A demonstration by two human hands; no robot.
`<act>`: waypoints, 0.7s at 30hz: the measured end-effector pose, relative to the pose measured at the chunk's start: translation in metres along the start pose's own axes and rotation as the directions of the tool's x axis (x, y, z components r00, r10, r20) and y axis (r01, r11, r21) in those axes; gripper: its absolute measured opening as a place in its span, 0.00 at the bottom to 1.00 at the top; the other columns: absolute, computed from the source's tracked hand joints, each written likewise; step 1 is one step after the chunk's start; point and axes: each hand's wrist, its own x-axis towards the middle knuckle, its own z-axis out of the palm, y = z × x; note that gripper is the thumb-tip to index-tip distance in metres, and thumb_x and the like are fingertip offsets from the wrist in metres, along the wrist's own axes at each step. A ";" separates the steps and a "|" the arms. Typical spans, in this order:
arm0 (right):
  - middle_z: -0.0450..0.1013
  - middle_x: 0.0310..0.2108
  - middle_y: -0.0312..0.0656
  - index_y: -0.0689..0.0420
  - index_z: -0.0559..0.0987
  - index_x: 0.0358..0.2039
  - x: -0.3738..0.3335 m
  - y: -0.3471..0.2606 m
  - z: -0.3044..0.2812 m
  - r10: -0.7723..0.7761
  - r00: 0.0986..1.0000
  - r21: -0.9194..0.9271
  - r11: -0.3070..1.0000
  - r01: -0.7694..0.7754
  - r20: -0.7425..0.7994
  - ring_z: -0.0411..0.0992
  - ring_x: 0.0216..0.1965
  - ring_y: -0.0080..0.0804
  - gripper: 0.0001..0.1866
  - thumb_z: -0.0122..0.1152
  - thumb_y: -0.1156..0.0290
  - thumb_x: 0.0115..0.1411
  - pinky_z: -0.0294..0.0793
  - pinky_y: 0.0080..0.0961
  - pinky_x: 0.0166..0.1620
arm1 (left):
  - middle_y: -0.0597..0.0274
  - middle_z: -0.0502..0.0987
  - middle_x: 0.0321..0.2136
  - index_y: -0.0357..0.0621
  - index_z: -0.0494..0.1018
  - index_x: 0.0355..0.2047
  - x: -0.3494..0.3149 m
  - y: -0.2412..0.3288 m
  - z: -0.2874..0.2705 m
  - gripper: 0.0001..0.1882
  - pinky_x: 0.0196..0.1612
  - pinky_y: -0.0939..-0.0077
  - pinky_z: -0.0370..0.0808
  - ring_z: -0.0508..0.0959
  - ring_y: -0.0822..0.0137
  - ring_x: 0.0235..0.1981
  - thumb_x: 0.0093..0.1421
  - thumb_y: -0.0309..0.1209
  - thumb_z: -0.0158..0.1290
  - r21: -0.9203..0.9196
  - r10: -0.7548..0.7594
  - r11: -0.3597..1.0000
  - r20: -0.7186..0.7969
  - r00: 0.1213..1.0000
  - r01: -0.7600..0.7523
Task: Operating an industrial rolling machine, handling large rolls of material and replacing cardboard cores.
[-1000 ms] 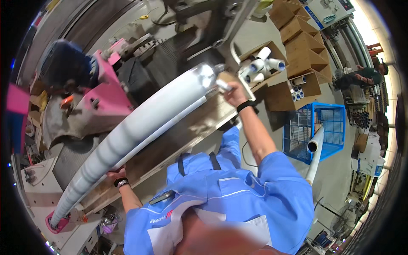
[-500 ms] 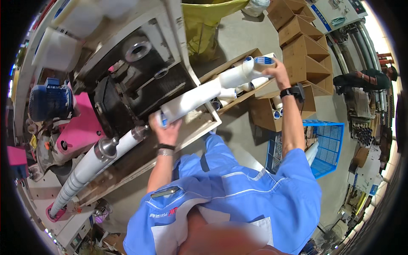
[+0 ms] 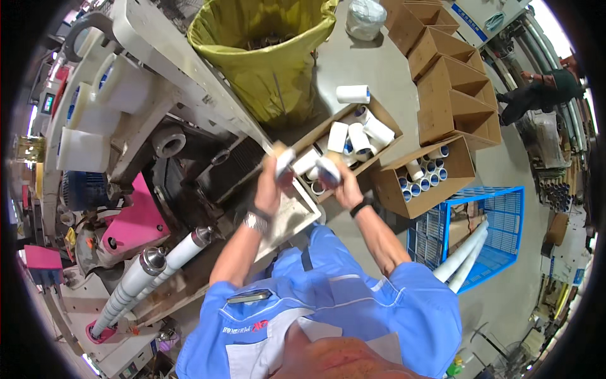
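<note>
My left hand point(image 3: 268, 191) is closed around a short, round white piece point(image 3: 285, 163) with a darker face, blurred by motion. A matching white piece point(image 3: 327, 169) is gripped in my right hand point(image 3: 347, 189), a little apart from the first. Both hands are held over the near end of a long, low cardboard box point(image 3: 387, 114). Loose white rolls point(image 3: 358, 138) with blue cores lie jumbled in that box. One more white roll point(image 3: 353, 95) appears at its far edge, either resting there or in the air; I cannot tell.
Left stands a machine with a pink bracket point(image 3: 140, 211) and two upright-tilted white rollers point(image 3: 184, 248). A yellow-lined bin point(image 3: 278, 82) is ahead. Right are a carton point(image 3: 457, 170) of upright rolls, open cartons point(image 3: 445, 88), a blue crate point(image 3: 505, 221) and a person point(image 3: 543, 90) farther off.
The long row of white rolls stretched between my hands is gone from them. My hands have come close together, and more loose rolls show in the low box.
</note>
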 end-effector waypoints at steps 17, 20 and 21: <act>0.80 0.43 0.47 0.58 0.83 0.43 -0.298 0.020 -0.034 -0.715 0.563 -0.874 0.486 -0.026 -0.414 0.77 0.46 0.38 0.17 0.66 0.60 0.58 0.75 0.31 0.49 | 0.73 0.69 0.31 0.50 0.69 0.33 0.055 -0.110 0.019 0.15 0.33 0.76 0.66 0.68 0.76 0.31 0.68 0.47 0.51 0.611 -0.370 0.784 0.322 0.872 0.107; 0.77 0.46 0.46 0.58 0.80 0.47 -0.396 0.046 -0.085 -0.823 0.126 -0.825 0.524 -0.213 -0.555 0.74 0.49 0.43 0.21 0.68 0.60 0.57 0.72 0.35 0.54 | 0.59 0.75 0.46 0.41 0.71 0.56 -0.049 -0.169 0.099 0.29 0.45 0.74 0.73 0.75 0.68 0.42 0.64 0.50 0.55 0.838 -0.569 0.545 0.369 0.735 0.001; 0.76 0.47 0.49 0.60 0.80 0.46 -0.418 0.054 -0.104 -0.716 0.013 -0.710 0.690 -0.143 -0.698 0.73 0.52 0.44 0.21 0.68 0.60 0.57 0.70 0.34 0.56 | 0.55 0.74 0.52 0.39 0.68 0.59 -0.067 -0.193 0.108 0.32 0.51 0.71 0.72 0.74 0.64 0.48 0.64 0.50 0.55 0.833 -0.601 0.546 0.467 0.649 -0.093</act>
